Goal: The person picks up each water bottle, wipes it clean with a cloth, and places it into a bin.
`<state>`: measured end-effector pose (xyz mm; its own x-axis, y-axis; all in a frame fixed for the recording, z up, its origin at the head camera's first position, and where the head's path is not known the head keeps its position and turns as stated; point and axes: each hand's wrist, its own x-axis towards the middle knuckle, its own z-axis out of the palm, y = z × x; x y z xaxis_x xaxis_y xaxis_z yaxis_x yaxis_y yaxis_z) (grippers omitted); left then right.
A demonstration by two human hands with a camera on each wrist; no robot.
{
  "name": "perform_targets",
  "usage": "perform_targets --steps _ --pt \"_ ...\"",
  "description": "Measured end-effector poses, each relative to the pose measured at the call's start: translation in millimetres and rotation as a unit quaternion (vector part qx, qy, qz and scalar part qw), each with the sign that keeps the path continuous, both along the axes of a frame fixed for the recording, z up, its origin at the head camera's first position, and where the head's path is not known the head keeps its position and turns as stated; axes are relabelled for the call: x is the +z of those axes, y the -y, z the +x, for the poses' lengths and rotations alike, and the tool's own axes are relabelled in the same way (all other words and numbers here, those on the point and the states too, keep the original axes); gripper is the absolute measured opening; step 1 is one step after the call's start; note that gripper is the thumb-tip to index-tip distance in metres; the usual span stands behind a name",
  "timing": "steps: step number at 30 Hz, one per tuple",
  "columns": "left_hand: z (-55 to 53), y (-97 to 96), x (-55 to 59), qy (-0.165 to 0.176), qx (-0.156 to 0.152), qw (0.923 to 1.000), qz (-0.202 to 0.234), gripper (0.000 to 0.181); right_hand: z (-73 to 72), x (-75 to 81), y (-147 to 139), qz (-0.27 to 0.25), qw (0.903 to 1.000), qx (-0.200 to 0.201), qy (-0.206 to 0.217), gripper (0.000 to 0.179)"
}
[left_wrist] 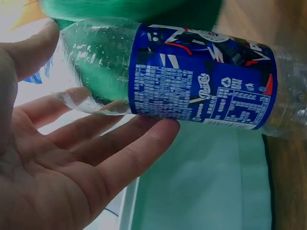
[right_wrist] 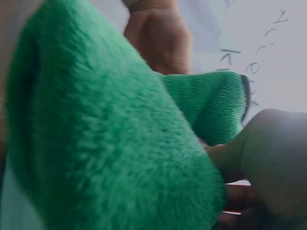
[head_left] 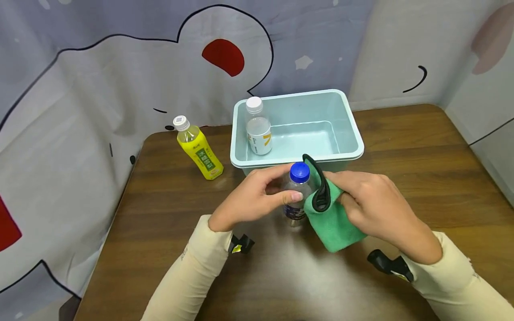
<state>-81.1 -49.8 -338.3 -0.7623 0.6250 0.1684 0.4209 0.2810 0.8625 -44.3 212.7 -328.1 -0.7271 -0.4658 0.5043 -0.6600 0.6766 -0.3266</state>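
My left hand holds a clear plastic bottle around its upper part, with the thumb on the near side. The bottle stands nearly upright in the head view, under a blue cap. Its blue label faces the left wrist camera, and droplets show on the plastic. A green cloth with a black edge is pinched in my right hand and lies against the bottle's right side. In the right wrist view the cloth covers most of the picture and hides the bottle.
Behind the hands sits a pale blue plastic bin. A clear bottle with a white cap leans inside its left end. To the left, a yellow-labelled drink bottle is on the wooden table. A patterned curtain hangs behind.
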Motion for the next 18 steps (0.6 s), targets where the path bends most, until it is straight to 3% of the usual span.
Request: perform_targets --steps 3,6,11,18 --pt "0.4 2.9 2.6 -0.006 0.005 0.9998 -0.020 0.054 -0.2 11.0 4 -0.045 0.9975 0.011 -0.054 0.054" --pt "0.2 4.9 4.9 0.004 0.003 0.9994 -0.035 0.056 -4.8 18.4 12 -0.055 0.9963 0.015 -0.065 0.052" --pt "-1.1 8.8 4.1 -0.002 0.000 0.9990 -0.045 0.056 -13.3 18.1 29 -0.009 0.9980 0.014 -0.062 0.039" --pt "-2.8 8.0 3.5 -0.054 0.001 0.9958 -0.075 0.055 -13.8 17.8 25 0.054 0.9904 0.046 -0.118 0.028"
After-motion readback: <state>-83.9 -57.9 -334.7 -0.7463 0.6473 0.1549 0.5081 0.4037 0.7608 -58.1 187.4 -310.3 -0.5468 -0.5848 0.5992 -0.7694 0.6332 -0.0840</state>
